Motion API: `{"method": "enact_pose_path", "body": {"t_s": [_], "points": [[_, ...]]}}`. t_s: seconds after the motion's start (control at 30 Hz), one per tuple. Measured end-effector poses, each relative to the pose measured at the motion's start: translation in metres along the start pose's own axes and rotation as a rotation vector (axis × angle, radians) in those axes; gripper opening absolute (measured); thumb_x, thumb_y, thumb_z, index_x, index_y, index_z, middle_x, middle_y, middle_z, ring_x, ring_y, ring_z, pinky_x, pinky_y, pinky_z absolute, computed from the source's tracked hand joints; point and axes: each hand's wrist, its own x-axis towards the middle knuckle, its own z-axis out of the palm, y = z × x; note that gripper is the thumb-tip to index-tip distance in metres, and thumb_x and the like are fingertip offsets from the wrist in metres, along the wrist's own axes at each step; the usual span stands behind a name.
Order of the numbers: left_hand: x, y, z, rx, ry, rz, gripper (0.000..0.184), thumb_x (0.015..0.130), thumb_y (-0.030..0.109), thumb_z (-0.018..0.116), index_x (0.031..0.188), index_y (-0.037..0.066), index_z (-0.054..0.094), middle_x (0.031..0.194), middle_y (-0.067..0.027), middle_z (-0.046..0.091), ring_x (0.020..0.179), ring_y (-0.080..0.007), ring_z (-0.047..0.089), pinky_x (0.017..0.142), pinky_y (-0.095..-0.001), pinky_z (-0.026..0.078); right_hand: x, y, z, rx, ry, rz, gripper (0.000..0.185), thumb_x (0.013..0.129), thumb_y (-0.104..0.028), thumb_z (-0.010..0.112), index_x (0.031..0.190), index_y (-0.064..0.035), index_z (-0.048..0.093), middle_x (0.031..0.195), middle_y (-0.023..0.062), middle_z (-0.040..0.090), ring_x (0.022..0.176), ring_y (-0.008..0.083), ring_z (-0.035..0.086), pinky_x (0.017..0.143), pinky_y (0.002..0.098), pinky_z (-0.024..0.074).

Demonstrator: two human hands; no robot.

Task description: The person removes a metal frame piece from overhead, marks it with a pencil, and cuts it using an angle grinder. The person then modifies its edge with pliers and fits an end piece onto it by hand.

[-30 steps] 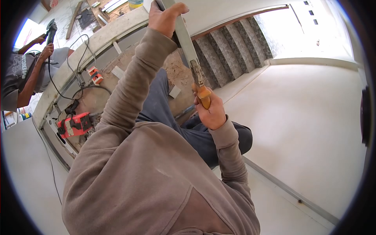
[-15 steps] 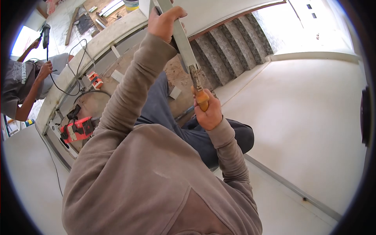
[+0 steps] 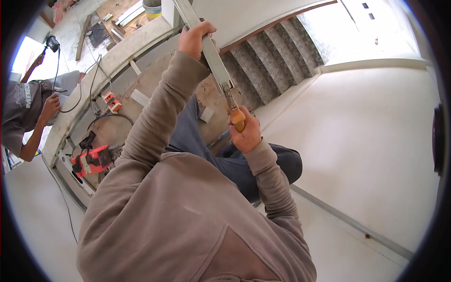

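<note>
My left hand point(image 3: 193, 41) is wrapped round a long pale grey metal bar point(image 3: 217, 66), which slants down from the top of the view. In my right hand point(image 3: 248, 134) is a hand tool with a yellow-orange handle point(image 3: 238, 120) and a narrow, worn metal blade point(image 3: 229, 96). The blade meets the bar's lower end; whether it lies on it or goes into it I cannot tell. My legs are folded beneath my arms, and the far side of the left hand's grip is partly hidden by the bar.
At the left, a co-worker point(image 3: 21, 110) holds a dark corded tool point(image 3: 52, 43). A red power tool point(image 3: 92, 161) and an orange box point(image 3: 112, 102) with cables lie left of my arm. Patterned stairs point(image 3: 277, 56) descend ahead; a bucket point(image 3: 152, 9) stands at the top.
The bar's lower end and my right hand with the tool have shifted slightly left in view. The co-worker's nearer hand has moved down, and their dark tool has turned.
</note>
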Motion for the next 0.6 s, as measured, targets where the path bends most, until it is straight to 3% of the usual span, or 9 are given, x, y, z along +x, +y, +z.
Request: {"method": "enact_pose_path", "body": {"t_s": [0.1, 0.3, 0.6], "points": [[-0.007, 0.010, 0.012, -0.017, 0.019, 0.084, 0.007, 0.087, 0.006, 0.059, 0.088, 0.009, 0.053, 0.072, 0.0016, 0.048, 0.052, -0.0091, 0.044, 0.052, -0.0290, 0.041, 0.003, 0.001, 0.005, 0.224, -0.010, -0.002, 0.032, 0.079, 0.004, 0.053, 0.110, 0.0013, 0.060, 0.092, 0.0078, 0.065, 0.080, 0.0152, 0.060, 0.076, 0.0295, 0.0509], [0.003, 0.018, 0.007, 0.016, 0.076, 0.146, 0.013, 0.084, 0.004, 0.063, 0.091, 0.008, 0.053, 0.073, 0.0003, 0.049, 0.052, -0.0099, 0.046, 0.051, -0.0298, 0.040, 0.001, 0.000, 0.006, 0.189, 0.006, -0.067, 0.050, 0.078, 0.006, 0.049, 0.127, 0.0055, 0.057, 0.106, 0.0133, 0.067, 0.090, 0.0165, 0.063, 0.087, 0.0304, 0.0526], [0.012, 0.013, -0.002, 0.064, 0.097, 0.151, 0.028, 0.082, 0.002, 0.065, 0.106, 0.007, 0.052, 0.072, -0.0006, 0.050, 0.049, -0.0128, 0.048, 0.047, -0.0330, 0.046, 0.004, -0.005, 0.006, 0.207, -0.028, -0.047, 0.051, 0.077, 0.004, 0.050, 0.128, 0.0040, 0.057, 0.109, 0.0132, 0.068, 0.089, 0.0167, 0.065, 0.085, 0.0300, 0.0528]]}}
